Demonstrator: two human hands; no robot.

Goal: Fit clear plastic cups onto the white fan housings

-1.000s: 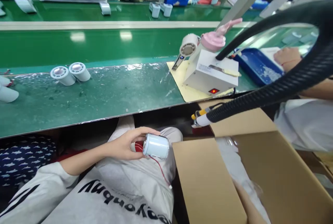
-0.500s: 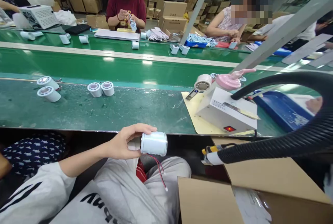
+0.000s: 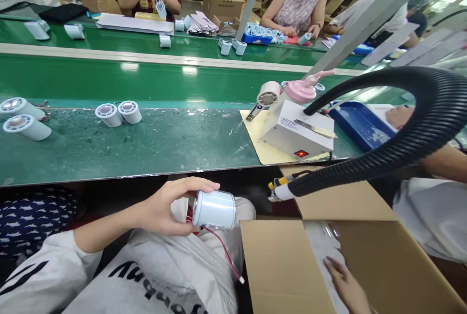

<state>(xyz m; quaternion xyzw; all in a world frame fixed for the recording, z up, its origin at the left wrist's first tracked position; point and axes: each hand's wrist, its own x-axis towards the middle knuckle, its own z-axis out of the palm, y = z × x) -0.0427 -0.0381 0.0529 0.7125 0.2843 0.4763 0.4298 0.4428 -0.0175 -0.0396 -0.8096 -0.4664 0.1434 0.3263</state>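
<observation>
A light-blue cylindrical fan housing (image 3: 214, 210) lies on its side in the grip of my left hand (image 3: 166, 209), thumb below and fingers above its left end. From its underside hangs a thin red-and-dark wire (image 3: 226, 251) with a small white plug, over my lap. My right hand (image 3: 346, 285) reaches into the open cardboard box (image 3: 286, 260) at the lower right. Its fingers are stretched out over white packed pieces (image 3: 323, 241), and I see nothing held in them.
Several white fan housings (image 3: 108, 115) stand on the green bench (image 3: 175, 143). A white machine box (image 3: 295, 126) with a lit red switch sits at its edge; its black ribbed hose (image 3: 350, 170) arches over the cardboard box. A blue tray (image 3: 359, 124) and co-workers are beyond.
My view swung up, then partly back down. My left hand keeps hold of the fan housing. My right hand, only a forearm at first and then out of sight, now shows inside the box.
</observation>
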